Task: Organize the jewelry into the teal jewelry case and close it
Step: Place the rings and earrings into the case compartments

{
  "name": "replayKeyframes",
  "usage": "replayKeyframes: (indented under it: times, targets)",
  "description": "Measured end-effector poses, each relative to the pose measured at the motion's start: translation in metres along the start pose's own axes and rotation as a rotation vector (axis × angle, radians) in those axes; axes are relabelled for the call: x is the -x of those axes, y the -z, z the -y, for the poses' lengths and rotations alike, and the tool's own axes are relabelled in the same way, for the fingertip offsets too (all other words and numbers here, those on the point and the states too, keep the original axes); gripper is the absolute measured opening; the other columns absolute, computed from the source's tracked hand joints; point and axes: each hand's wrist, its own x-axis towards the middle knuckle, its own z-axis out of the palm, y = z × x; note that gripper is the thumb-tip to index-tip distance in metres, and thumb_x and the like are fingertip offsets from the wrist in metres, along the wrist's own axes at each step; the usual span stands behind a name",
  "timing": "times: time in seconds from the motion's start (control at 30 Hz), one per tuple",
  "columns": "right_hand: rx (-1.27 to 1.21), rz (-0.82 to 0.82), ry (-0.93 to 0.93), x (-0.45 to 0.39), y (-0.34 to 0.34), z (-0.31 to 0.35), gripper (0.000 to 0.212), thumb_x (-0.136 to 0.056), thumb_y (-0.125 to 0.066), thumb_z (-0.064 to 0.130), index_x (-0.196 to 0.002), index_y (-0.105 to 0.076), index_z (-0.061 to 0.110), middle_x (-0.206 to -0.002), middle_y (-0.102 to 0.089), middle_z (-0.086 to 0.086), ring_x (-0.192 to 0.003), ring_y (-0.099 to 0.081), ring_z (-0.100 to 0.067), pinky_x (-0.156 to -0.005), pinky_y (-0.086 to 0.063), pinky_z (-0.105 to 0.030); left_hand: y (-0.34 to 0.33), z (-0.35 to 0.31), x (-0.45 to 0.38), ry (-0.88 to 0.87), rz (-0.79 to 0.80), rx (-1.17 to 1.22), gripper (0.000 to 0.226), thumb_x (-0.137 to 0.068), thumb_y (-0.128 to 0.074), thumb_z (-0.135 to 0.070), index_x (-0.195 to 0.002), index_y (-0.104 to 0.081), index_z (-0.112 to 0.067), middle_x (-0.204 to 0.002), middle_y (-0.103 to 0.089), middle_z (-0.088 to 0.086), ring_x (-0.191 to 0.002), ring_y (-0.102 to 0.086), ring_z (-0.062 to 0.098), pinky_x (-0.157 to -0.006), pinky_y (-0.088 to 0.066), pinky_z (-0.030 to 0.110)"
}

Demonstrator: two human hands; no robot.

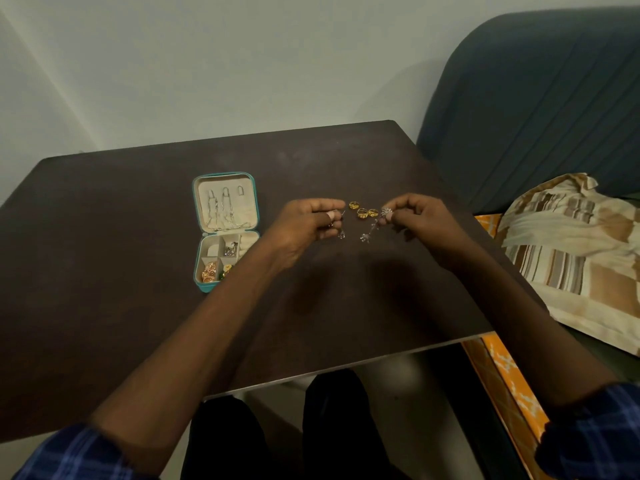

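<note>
Worktop: a dark brown worktop (104, 237) fills the middle of the head view, its near edge running from 7 o'clock up toward 3 o'clock.
Teal jewelry case: the teal jewelry case (225, 232) lies open flat at about 10 o'clock from the picture's centre, well to the left of both hands.
Case lid: the cream lid lining holds silver chains (218, 211) hanging from small hooks.
Case base: the lower half is split into compartments; gold and pink pieces (211, 273) sit in the nearest left one, small silver pieces (230, 250) in one above it.
Left hand: the left hand (306, 225) hovers over the worktop, its grip pinched on a small silver earring (341, 233), the hook at the fingertips and the drop hanging below.
Right hand: the right hand (417, 216) is at 3 o'clock from the left, its grip pinched on a second silver dangling earring (375, 226) that hangs down and to the left.
Gold rings: three gold rings (363, 212) lie on the worktop between the two hands, apart from the case.
Sleeves: blue plaid sleeves (76, 455) show at 7 and 5 o'clock.
Sofa: a dark blue sofa (536, 98) stands at 2 o'clock with a striped beige cloth (571, 258) on it.
</note>
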Motion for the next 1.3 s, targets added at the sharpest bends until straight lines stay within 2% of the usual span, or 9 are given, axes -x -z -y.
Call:
replayKeyframes:
  times: [0.27,0.4,0.67,0.8,0.9,1.03,1.13,1.2,1.3]
  targets:
    - [-0.559,0.084,-0.265,0.007,-0.019,0.031,0.012,-0.091,-0.051,0.01,-0.086,-0.061,0.012,-0.076,-0.065,-0.005,-0.052,-0.053,-0.007,-0.048,-0.04,-0.017,0.003,-0.025,0.018,-0.085,0.074,0.264,0.015,-0.091,-0.052,-0.003,-0.098,-0.066,-0.005,-0.072,-0.065,0.001,-0.071,-0.065,0.01,-0.072,-0.055,0.022]
    - [-0.493,0.177,-0.191,0.011,-0.025,0.039,0.019,-0.093,-0.049,0.012,-0.101,-0.066,0.012,-0.078,-0.064,-0.003,-0.057,-0.053,-0.006,-0.052,-0.041,-0.018,0.005,-0.035,0.028,-0.13,0.086,0.297,0.015,-0.091,-0.052,-0.004,-0.099,-0.065,-0.005,-0.071,-0.065,0.0,-0.072,-0.065,0.01,-0.073,-0.055,0.023]
    - [-0.2,0.172,0.176,0.019,-0.042,0.062,0.017,-0.085,-0.065,0.015,-0.099,-0.071,0.008,-0.084,-0.069,-0.011,-0.062,-0.053,-0.008,-0.053,-0.043,-0.018,0.009,-0.045,0.045,-0.147,0.055,0.382,0.015,-0.091,-0.052,-0.003,-0.095,-0.066,-0.004,-0.071,-0.067,0.002,-0.076,-0.064,0.014,-0.074,-0.056,0.024]
    - [-0.1,0.128,0.25,0.026,-0.05,0.074,0.011,-0.086,-0.065,0.015,-0.092,-0.071,0.007,-0.073,-0.067,-0.001,-0.058,-0.05,-0.008,-0.051,-0.041,-0.018,0.015,-0.045,0.053,-0.151,0.034,0.387,0.015,-0.091,-0.052,-0.003,-0.095,-0.066,-0.004,-0.069,-0.066,0.002,-0.073,-0.064,0.013,-0.073,-0.056,0.024]
    - [-0.055,0.106,0.266,0.028,-0.056,0.08,0.017,-0.089,-0.061,0.016,-0.083,-0.069,0.002,-0.066,-0.061,-0.007,-0.054,-0.047,-0.008,-0.048,-0.038,-0.018,0.023,-0.042,0.06,-0.214,0.009,0.187,0.015,-0.092,-0.053,-0.006,-0.099,-0.065,-0.007,-0.071,-0.064,0.003,-0.07,-0.062,0.013,-0.069,-0.054,0.023]
    - [0.176,0.07,0.331,0.026,-0.061,0.085,0.017,-0.087,-0.063,0.021,-0.08,-0.071,0.008,-0.068,-0.067,-0.009,-0.055,-0.053,-0.007,-0.053,-0.044,-0.024,0.036,-0.036,0.069,-0.459,-0.208,-0.343,0.018,-0.088,-0.062,-0.016,-0.105,-0.067,-0.018,-0.095,-0.069,0.0,-0.086,-0.065,0.009,-0.077,-0.054,0.024]
    - [0.365,0.045,0.404,0.025,-0.065,0.091,0.016,-0.086,-0.063,0.026,-0.081,-0.073,0.014,-0.067,-0.067,0.004,-0.058,-0.055,0.002,-0.057,-0.043,-0.018,0.046,-0.036,0.074,-0.565,-0.212,-0.452,0.021,-0.085,-0.066,-0.018,-0.106,-0.069,-0.02,-0.1,-0.071,-0.002,-0.095,-0.066,0.007,-0.086,-0.053,0.026]
    - [0.417,0.053,0.439,0.025,-0.072,0.098,0.013,-0.086,-0.064,0.023,-0.083,-0.073,0.015,-0.065,-0.064,0.012,-0.057,-0.055,0.007,-0.054,-0.039,-0.007,0.049,-0.037,0.078,-0.548,-0.199,-0.451,0.016,-0.084,-0.067,-0.016,-0.099,-0.07,-0.021,-0.093,-0.072,-0.003,-0.089,-0.068,0.008,-0.083,-0.054,0.026]
    - [0.412,0.089,0.449,0.022,-0.082,0.105,0.013,-0.087,-0.063,0.022,-0.088,-0.073,0.014,-0.069,-0.066,0.01,-0.061,-0.058,0.002,-0.058,-0.043,-0.011,0.056,-0.041,0.082,-0.526,-0.248,-0.437,0.007,-0.083,-0.068,-0.017,-0.09,-0.069,-0.018,-0.084,-0.071,0.001,-0.075,-0.067,0.011,-0.073,-0.055,0.029]
